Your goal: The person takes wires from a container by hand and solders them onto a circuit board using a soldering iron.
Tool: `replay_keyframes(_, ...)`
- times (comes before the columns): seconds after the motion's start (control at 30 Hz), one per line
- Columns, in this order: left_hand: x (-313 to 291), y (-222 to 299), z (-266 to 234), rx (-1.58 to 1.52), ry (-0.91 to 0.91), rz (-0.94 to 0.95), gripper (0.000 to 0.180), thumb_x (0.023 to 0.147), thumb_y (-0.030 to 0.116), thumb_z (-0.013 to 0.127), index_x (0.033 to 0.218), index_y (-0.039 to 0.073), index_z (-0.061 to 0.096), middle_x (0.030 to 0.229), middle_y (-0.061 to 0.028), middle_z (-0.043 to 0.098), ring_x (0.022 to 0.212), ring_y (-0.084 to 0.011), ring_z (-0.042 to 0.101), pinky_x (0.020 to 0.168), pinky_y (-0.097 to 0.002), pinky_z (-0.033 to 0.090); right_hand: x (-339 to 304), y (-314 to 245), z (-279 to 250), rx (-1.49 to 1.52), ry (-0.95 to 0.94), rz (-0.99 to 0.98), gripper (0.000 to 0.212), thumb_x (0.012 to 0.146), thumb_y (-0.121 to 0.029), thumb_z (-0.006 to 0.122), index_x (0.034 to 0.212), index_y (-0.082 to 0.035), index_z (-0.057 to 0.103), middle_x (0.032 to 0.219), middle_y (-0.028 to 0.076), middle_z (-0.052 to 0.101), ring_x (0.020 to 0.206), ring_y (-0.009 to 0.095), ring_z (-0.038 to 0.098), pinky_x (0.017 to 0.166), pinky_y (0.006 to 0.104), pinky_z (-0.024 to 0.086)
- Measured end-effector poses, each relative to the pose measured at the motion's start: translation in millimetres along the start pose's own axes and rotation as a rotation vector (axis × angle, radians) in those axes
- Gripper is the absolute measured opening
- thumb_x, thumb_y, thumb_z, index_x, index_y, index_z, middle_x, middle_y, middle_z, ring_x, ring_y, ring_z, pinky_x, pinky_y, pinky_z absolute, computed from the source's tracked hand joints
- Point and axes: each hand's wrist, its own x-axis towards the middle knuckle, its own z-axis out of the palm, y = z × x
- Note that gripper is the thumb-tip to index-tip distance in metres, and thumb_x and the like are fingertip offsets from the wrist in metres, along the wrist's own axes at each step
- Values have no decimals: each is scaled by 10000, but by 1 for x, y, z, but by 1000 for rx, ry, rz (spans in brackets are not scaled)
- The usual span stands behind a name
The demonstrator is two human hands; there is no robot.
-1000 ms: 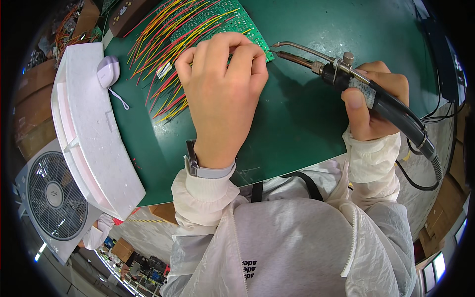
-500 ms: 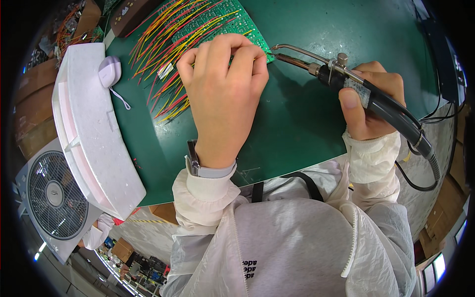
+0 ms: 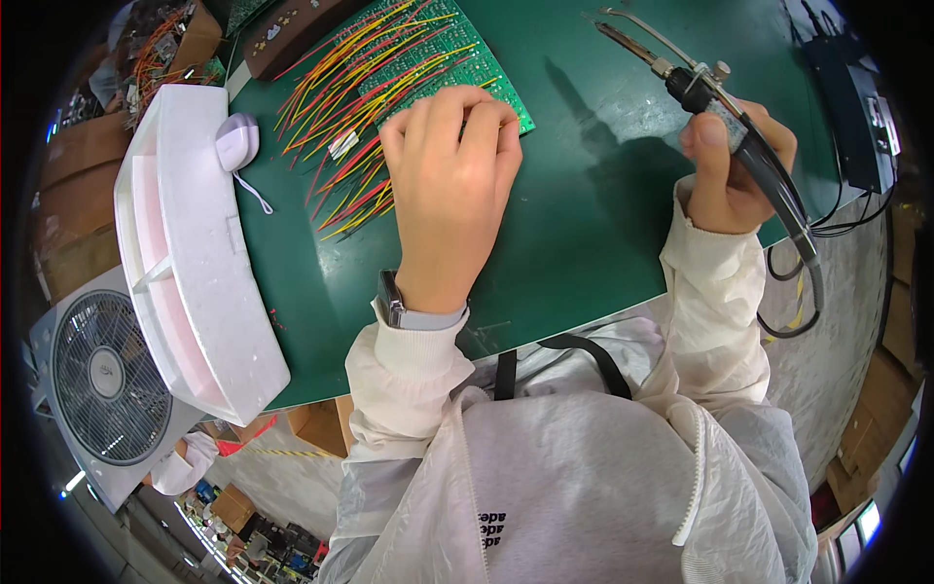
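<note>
Soldering iron (image 3: 725,102) now farther from bristly circuit board (image 3: 428,68).

A long white foam tray (image 3: 190,292) with pink inner faces lies along the counter's (image 3: 584,224) left edge, overhanging it. Brown cardboard boxes (image 3: 78,195) stand on the floor at far left, and another box (image 3: 199,39) of coloured wires sits at the top left. A small white label (image 3: 342,144) lies among the wires on the circuit board.
</note>
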Motion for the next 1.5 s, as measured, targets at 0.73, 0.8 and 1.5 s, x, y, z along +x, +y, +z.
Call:
replay_keyframes(0.73, -16, -19, -23, 96, 31, -153, 738, 597, 435, 694, 1144, 27, 414, 1152, -128, 445, 1045, -282, 420, 886, -404, 298, -2, 16, 0, 76, 148, 120, 293, 750, -153, 670, 894, -4, 464, 697, -10, 491, 573, 15, 389, 504, 129, 308)
replay_keyframes(0.8, -19, -18, -28, 86, -4, -153, 742, 599, 451, 687, 1137, 18, 416, 1137, -129, 462, 1047, -273, 422, 887, -399, 295, -2, 16, 0, 40, 124, 113, 292, 748, -164, 673, 882, -6, 468, 687, -18, 476, 566, 14, 376, 498, 133, 300)
replay_keyframes(1.5, -8, -28, -53, 182, -139, -77, 802, 605, 533, 632, 1181, 29, 392, 1049, -124, 513, 990, -260, 478, 916, -424, 279, 2, 19, 0, 49, 89, 87, 288, 762, -211, 658, 851, -16, 466, 627, -13, 481, 519, 22, 379, 486, 143, 295)
